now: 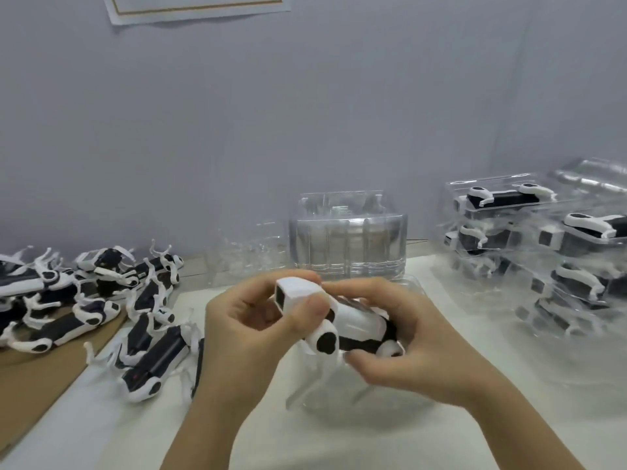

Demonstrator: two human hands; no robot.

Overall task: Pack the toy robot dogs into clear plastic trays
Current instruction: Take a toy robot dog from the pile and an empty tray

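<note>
Many loose toy robot dogs (84,300), black and white, lie heaped at the far left. Some lie on a brown cardboard sheet (37,378) and some spill onto the pale counter (135,442), the nearest just beside the left forearm. Below the heap a bare strip of counter runs to the near edge of the view, between the cardboard's slanted edge and the left arm.

The left hand (244,320) pinches the boxy white head of one toy dog (342,320) between thumb and curled fingers. That dog is held tilted in the air at the centre, its legs pointing down towards a clear plastic tray (390,412) on the counter right below both hands. The tray is blurred and its outline is hard to follow. The right hand (417,344) curls round the dog's rear body.

Behind the hands a stack of empty clear trays (347,239) stands near the wall (305,113), with loose clear pieces (251,249) just to its left. Right of the right arm lies open counter, then a pile of packed trays (543,252), each with a dog inside, stacked several high and running past the right edge.

High on the wall hangs a paper sheet (196,8) with a gold border line, cut by the top edge. No writing on it or on the toys can be read.
</note>
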